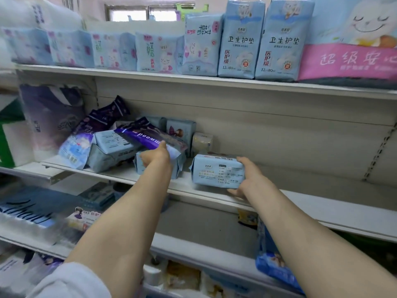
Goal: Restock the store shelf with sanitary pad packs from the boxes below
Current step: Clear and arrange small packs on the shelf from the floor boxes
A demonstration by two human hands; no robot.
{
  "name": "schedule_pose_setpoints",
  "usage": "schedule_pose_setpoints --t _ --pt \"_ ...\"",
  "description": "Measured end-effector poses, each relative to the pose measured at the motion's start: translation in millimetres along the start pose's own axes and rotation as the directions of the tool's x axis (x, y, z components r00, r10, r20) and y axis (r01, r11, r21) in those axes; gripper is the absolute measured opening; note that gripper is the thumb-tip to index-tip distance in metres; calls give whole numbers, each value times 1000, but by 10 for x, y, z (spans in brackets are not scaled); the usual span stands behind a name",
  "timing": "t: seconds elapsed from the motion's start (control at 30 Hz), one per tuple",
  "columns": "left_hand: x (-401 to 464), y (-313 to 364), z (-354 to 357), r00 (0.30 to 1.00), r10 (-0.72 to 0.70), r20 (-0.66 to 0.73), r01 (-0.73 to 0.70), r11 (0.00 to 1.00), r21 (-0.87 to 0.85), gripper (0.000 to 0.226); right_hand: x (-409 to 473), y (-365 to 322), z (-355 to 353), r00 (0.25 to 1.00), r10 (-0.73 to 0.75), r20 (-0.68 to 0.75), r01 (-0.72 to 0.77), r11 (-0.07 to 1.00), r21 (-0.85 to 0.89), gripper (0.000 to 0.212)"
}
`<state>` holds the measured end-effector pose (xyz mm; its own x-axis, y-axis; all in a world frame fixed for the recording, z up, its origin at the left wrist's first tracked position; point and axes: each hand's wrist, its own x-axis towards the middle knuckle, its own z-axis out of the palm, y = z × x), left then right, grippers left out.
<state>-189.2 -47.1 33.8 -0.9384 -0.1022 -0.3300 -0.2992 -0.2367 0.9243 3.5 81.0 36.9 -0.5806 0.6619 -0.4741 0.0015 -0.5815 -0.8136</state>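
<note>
A white middle shelf (214,191) in a shop aisle, a window (148,12) behind; the right hand (250,179) grips a light blue pack (217,171) standing on it, thumb on top, fingers beneath; the left hand (155,157) grasps a purple pack (148,137) atop the pile beside.

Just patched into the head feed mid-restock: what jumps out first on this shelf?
Both bare arms reach onto the middle shelf: the right hand grips a light blue pack at its front edge, and the left hand touches a purple pack atop a jumbled heap. Above, the top shelf holds a tidy row of upright blue packs.
</note>
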Motion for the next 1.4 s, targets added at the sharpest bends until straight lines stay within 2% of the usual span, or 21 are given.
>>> schedule_pose_setpoints --t 0.1,0.23,0.43,0.5,0.7,0.87,0.97,1.17,1.4 --pt "-14 -138 60 998 9 60 -6 999 -41 66 -36 53 7 1000 -6 2 6 1000 9 26" --pt "-419 -293 -23 985 27 170 -9 994 -105 56 -157 154 -82 1000 -5 16 4 999 42 18" --pt "-865 -544 -223 937 -55 344 183 918 -352 48 -398 259 -429 1000 -16 9 14 988 156 38" --pt "-1024 -627 -328 929 -65 364 221 886 -407 47 -476 289 -567 999 -30 19 26 982 185 38" --pt "-1693 -928 -643 921 -116 371 298 824 -483 45 -898 443 -1086 996 -49 68 32 969 244 18" --pt "-2300 -1388 -911 904 -184 386 380 762 -525 42 -1225 701 -1700 992 -94 89 65 956 285 24" --pt "-2637 -1662 -1063 896 -222 385 411 743 -528 41 -1372 865 -2045 995 -77 69 54 958 282 19" --pt "-2944 -2309 -1371 896 -312 315 430 788 -442 48 -1535 1320 -2727 1000 12 1 -12 971 238 32" --pt "-3276 -3114 -1726 823 -497 274 563 778 -280 40 -1579 1982 -3441 987 89 -131 -59 974 219 35"
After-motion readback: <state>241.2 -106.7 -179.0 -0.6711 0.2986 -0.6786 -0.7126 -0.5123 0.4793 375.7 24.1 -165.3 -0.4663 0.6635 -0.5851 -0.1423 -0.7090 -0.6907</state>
